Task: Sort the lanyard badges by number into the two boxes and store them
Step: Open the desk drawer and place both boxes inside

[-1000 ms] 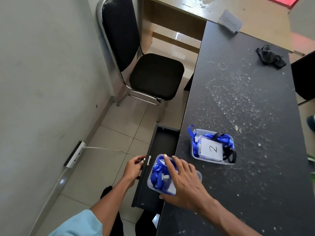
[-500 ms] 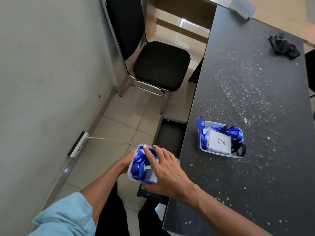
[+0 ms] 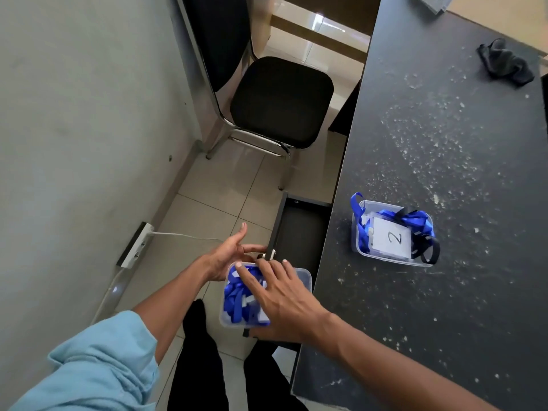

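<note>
My right hand (image 3: pixel 281 298) lies spread over the top of a clear plastic box (image 3: pixel 304 277) full of blue lanyards (image 3: pixel 237 301), thumb at its near edge, holding it off the table above the front of an open black drawer (image 3: pixel 299 232). Beside the box's far left corner my left hand (image 3: pixel 231 253) is held with straight fingers reaching to the drawer's metal handle (image 3: pixel 268 255). A second clear box (image 3: pixel 357 241) sits on the black table (image 3: pixel 444 307), holding blue and black lanyards and a white badge marked 2 (image 3: pixel 391 238).
A black chair with a chrome frame (image 3: pixel 281 99) stands beyond the drawer, beside the wall. A white power strip (image 3: pixel 136 244) and its cable lie on the tiled floor at the left. A black cloth (image 3: pixel 504 63) lies at the table's far end. My legs are below the box.
The box left the table's edge, swung out left over the floor, and is now back above the drawer front. My left hand has come off the handle and opened.
</note>
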